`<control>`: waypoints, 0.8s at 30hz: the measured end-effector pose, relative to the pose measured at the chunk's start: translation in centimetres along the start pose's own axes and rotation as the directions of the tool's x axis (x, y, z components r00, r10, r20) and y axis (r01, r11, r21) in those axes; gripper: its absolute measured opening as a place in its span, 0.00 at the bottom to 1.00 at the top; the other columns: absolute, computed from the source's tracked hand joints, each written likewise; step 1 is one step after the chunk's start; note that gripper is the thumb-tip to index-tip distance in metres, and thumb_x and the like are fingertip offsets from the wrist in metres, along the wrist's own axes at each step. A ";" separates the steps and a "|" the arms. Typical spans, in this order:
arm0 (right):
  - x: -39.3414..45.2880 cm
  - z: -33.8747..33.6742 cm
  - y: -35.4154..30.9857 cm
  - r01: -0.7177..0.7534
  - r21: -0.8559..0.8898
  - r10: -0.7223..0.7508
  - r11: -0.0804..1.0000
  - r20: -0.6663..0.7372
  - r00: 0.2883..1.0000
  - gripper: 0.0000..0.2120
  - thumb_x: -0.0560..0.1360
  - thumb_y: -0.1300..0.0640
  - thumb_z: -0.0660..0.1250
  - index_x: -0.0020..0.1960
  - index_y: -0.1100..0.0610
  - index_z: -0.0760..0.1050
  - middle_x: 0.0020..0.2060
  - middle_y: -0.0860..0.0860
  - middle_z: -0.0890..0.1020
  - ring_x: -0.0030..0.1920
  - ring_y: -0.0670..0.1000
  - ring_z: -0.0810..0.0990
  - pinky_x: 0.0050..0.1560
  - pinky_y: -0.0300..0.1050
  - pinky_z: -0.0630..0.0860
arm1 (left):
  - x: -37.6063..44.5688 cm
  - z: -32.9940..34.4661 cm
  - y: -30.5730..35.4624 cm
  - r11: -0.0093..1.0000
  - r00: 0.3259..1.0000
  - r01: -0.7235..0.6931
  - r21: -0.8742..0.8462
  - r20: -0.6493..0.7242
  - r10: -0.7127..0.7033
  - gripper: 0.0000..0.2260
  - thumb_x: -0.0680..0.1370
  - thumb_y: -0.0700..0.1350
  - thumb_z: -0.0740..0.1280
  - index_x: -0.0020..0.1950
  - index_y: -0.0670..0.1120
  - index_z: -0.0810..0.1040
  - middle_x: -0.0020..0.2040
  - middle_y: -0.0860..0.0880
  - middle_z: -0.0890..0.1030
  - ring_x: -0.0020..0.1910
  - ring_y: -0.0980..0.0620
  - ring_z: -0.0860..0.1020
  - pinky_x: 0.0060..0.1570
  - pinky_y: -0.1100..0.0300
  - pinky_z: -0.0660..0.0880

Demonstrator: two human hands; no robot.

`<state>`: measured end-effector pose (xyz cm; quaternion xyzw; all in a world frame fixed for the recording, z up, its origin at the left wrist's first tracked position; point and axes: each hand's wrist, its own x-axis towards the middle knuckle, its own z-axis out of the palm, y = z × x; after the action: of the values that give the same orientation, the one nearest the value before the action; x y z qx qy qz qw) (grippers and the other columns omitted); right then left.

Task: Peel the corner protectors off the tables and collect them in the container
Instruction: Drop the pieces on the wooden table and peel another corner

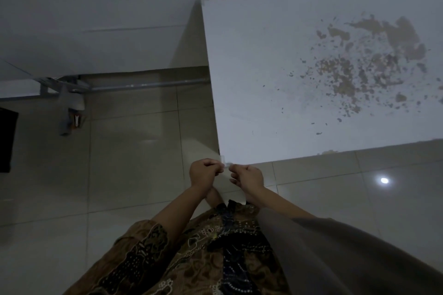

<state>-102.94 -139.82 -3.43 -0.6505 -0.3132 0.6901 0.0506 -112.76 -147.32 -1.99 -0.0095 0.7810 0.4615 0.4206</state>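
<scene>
A person is standing at the near left corner of a white rectangular table (263, 74), and both hands are meeting right at that corner. The left hand (203, 172) is curling its fingers inward, with thumb and fingertips appearing to pinch the small translucent corner protector (223, 160), a pale, squarish plastic piece sitting on the table's corner. The right hand (247, 175) is curling likewise, its fingertips closing on the protector's near edge just beside the left hand's; the dim light is making the exact contact hard to tell. The tabletop is looking smooth and matte, though a broad patch of brown flaking (374, 62), ragged and speckled, is scarring its right half where the coating is worn through. A second small pale piece is showing at the table's far left corner (203, 2), too blurred to tell apart clearly. Glossy beige floor tiles (119, 163) are reflecting a round ceiling light (384, 180). A patterned brown batik garment (203, 258) is filling the lower frame.
</scene>
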 end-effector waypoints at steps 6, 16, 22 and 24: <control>0.2 0.0 0.4 0.064 0.012 -0.064 0.998 -0.023 0.998 0.08 0.73 0.64 0.73 0.49 0.69 0.80 0.39 0.58 0.82 0.41 0.53 0.81 0.51 0.46 0.81 | 0.0 0.3 -0.4 0.993 0.997 0.075 -0.096 -0.029 -0.078 0.09 0.74 0.40 0.72 0.45 0.33 0.82 0.40 0.38 0.82 0.39 0.47 0.80 0.47 0.54 0.79; 0.1 -0.5 0.6 0.143 -0.066 -0.146 0.987 -0.033 0.989 0.07 0.73 0.61 0.73 0.47 0.65 0.83 0.42 0.58 0.85 0.43 0.54 0.83 0.52 0.48 0.82 | 0.5 0.8 0.1 0.963 0.981 0.184 -0.196 -0.022 -0.192 0.09 0.72 0.38 0.74 0.47 0.34 0.80 0.42 0.39 0.82 0.36 0.47 0.80 0.42 0.58 0.79; 0.1 -0.2 1.0 0.198 -0.085 -0.204 0.976 -0.070 0.976 0.07 0.72 0.61 0.74 0.47 0.65 0.83 0.41 0.57 0.85 0.45 0.55 0.85 0.46 0.44 0.83 | 0.9 1.3 0.1 0.998 0.992 0.056 -0.028 -0.110 -0.058 0.06 0.70 0.38 0.74 0.35 0.40 0.80 0.34 0.43 0.81 0.33 0.46 0.80 0.43 0.50 0.80; 0.2 -0.2 1.1 0.200 -0.085 -0.206 0.976 -0.064 0.976 0.07 0.72 0.60 0.74 0.46 0.64 0.83 0.41 0.56 0.85 0.45 0.55 0.85 0.45 0.43 0.83 | 0.9 1.4 0.0 0.999 0.992 0.039 -0.029 -0.123 -0.042 0.07 0.70 0.37 0.74 0.33 0.40 0.79 0.32 0.43 0.81 0.32 0.45 0.80 0.44 0.47 0.80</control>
<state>-102.44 -140.54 -4.14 -0.6410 -0.4028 0.6446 0.1067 -112.45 -146.00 -2.89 -0.0593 0.7991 0.4615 0.3807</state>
